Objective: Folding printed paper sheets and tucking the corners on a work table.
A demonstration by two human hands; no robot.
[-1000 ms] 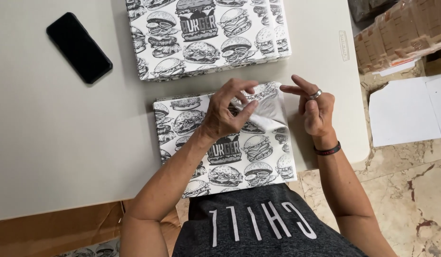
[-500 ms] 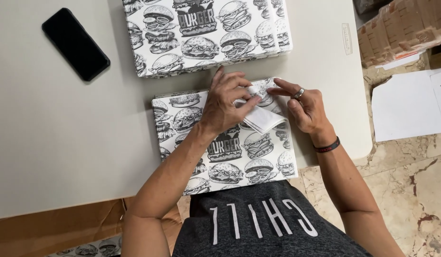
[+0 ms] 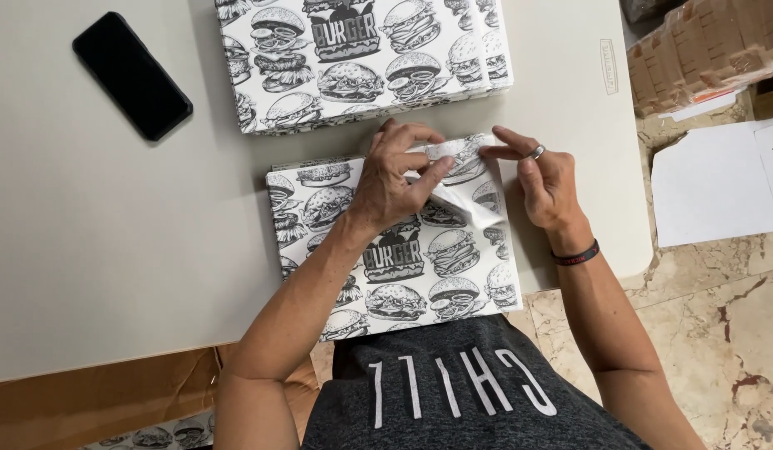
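Bright, even, diffuse light fills the scene. Soft shadows fall beside the left hand and right hand onto the pale grey matte table. Focus is sharp, with no glare.

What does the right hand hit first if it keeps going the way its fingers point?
The right hand points left, toward the lifted corner of the top printed sheet. That corner, pinched by the left hand, looks like the first contact, probably before the left fingers; depth is unclear.
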